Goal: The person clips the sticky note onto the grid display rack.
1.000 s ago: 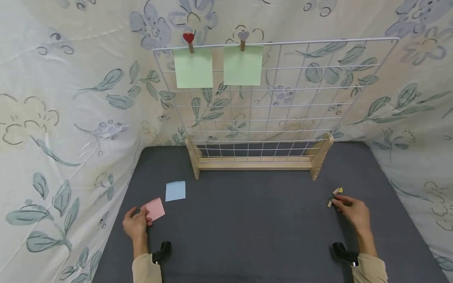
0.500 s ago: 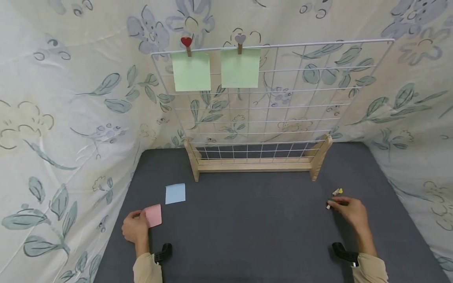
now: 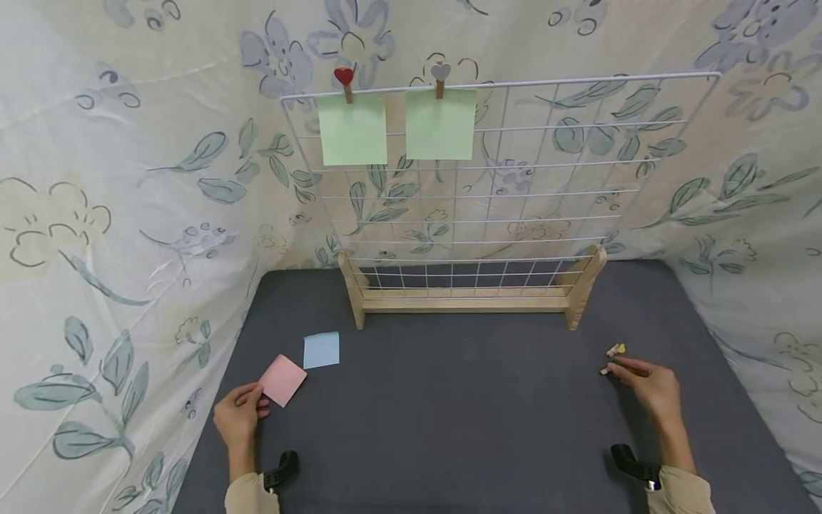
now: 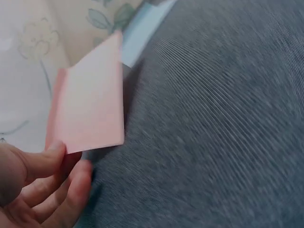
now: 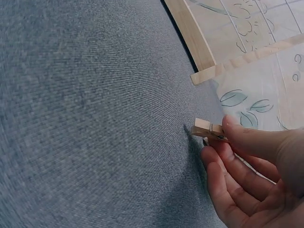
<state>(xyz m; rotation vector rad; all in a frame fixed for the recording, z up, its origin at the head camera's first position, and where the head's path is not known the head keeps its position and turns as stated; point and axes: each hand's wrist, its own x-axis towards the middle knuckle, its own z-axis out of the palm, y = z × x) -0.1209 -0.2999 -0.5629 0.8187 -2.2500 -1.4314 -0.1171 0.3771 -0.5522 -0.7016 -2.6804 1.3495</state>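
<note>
My left hand (image 3: 239, 420) pinches a pink sticky note (image 3: 282, 380) by one corner, between thumb and fingers. In the left wrist view the pink note (image 4: 92, 102) stands tilted above the grey cloth, casting a shadow. Just beyond it a blue sticky note (image 3: 321, 350) lies on the table. Over at the right, my right hand (image 3: 650, 391) pinches a small wooden clothespin (image 5: 203, 127) between thumb and fingertips; part of it is hidden by the fingers. A second clothespin with a yellow end (image 3: 616, 350) lies right beside those fingertips.
At the back of the dark table (image 3: 462, 414) stands a white wire grid (image 3: 526, 157) on a wooden base (image 3: 462, 303). Two green notes (image 3: 353, 130) hang from its top bar by a red-heart clothespin (image 3: 344, 77) and a grey-heart clothespin (image 3: 440, 73). Floral cloth surrounds the table.
The pink note has turned in the left hand, so it now points diagonally away with one corner at the fingertips. The right hand stays nearly in place with its clothespin.
</note>
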